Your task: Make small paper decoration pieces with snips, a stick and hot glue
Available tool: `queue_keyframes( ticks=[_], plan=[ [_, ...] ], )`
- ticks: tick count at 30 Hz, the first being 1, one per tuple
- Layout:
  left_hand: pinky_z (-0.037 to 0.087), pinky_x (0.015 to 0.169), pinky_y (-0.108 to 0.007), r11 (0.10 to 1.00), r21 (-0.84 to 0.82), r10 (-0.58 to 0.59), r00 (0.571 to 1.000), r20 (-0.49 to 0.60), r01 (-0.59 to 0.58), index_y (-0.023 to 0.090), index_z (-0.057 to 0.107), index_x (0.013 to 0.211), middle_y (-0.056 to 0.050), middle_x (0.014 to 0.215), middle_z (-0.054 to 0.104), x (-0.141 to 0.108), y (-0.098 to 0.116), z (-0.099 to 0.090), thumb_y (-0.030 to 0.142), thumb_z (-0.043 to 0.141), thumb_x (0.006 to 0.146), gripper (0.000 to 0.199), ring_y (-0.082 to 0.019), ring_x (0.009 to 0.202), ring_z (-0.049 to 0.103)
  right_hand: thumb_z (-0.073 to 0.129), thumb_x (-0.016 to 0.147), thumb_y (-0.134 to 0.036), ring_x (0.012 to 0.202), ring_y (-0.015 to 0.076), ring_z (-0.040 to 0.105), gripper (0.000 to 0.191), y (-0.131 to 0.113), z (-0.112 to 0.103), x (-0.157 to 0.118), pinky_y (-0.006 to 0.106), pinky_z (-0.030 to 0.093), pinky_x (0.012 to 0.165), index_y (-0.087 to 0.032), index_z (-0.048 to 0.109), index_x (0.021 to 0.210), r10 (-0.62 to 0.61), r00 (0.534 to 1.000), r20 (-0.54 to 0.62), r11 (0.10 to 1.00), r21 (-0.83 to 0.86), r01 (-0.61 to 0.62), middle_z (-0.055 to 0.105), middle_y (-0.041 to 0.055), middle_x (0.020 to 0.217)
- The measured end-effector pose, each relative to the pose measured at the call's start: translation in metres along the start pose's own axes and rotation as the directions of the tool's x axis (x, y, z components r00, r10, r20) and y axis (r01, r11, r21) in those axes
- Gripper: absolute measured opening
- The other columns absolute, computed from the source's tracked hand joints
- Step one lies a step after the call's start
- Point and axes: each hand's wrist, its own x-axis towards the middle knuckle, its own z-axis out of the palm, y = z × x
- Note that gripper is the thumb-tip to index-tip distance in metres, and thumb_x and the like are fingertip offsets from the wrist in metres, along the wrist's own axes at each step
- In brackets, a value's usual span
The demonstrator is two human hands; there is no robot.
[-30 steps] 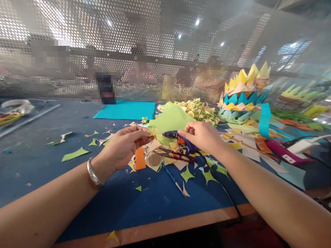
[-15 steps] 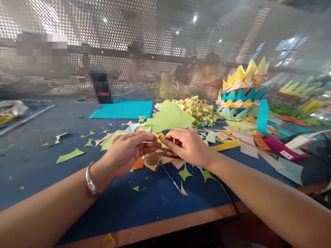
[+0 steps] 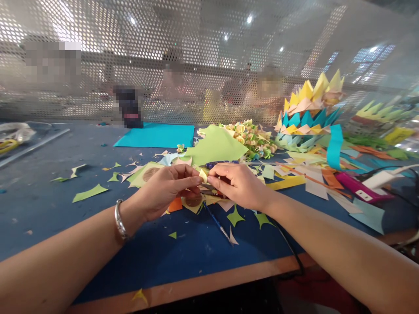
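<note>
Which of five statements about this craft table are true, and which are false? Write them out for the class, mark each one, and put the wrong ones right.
1. The fingers of the left hand and right hand meet at a small pale yellow paper piece. True.
2. The silver bracelet is on the right hand's wrist. False: it is on the left hand's wrist.
3. A turquoise sheet lies beyond the hands, towards the perforated screen. True.
4. The magenta power strip lies at the left end of the table. False: it lies on the right side.
5. A thin blue tool lies nearer the table's front edge than the turquoise sheet does. True.
</note>
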Motion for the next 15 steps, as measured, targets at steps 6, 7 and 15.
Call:
queue_keyframes(
  ticks=[6,7,15],
  plan=[
    [0.048,0.058,-0.024,0.992,0.101,0.080,0.996,-0.023,-0.078,0.017,0.065,0.070,-0.001,0.064,0.063,0.0019,-0.0022,-0.0008,0.026,0.076,0.071,0.014,-0.012,0.058,0.060,0.048,0.096,-0.037,0.057,0.0088,0.046,0.029,0.0001,0.0009,-0.0021,0.024,0.033,0.056,-0.016,0.059,0.079,0.081,0.996,0.040,0.986,0.144,-0.085,0.053,-0.0011,0.066],
    [0.048,0.058,-0.025,0.990,0.110,0.092,0.996,-0.021,-0.089,0.017,0.064,0.070,-0.001,0.064,0.063,0.0017,-0.0026,-0.0006,0.027,0.076,0.071,0.015,-0.012,0.058,0.060,0.050,0.095,-0.039,0.056,0.0084,0.045,0.029,0.0008,0.0015,-0.0023,0.024,0.033,0.055,-0.016,0.059,0.080,0.085,0.996,0.040,0.983,0.157,-0.091,0.052,-0.0015,0.066],
    [0.047,0.055,-0.026,0.989,0.113,0.094,0.995,0.015,-0.095,0.018,0.066,0.069,-0.003,0.063,0.064,-0.0008,-0.0015,0.0018,0.031,0.074,0.074,0.016,-0.013,0.056,0.060,0.052,0.094,-0.032,0.054,0.0080,0.040,0.024,0.0009,0.0021,-0.0020,0.024,0.030,0.053,-0.016,0.056,0.077,0.092,0.995,0.044,0.984,0.149,-0.097,0.049,-0.0031,0.062]
  ],
)
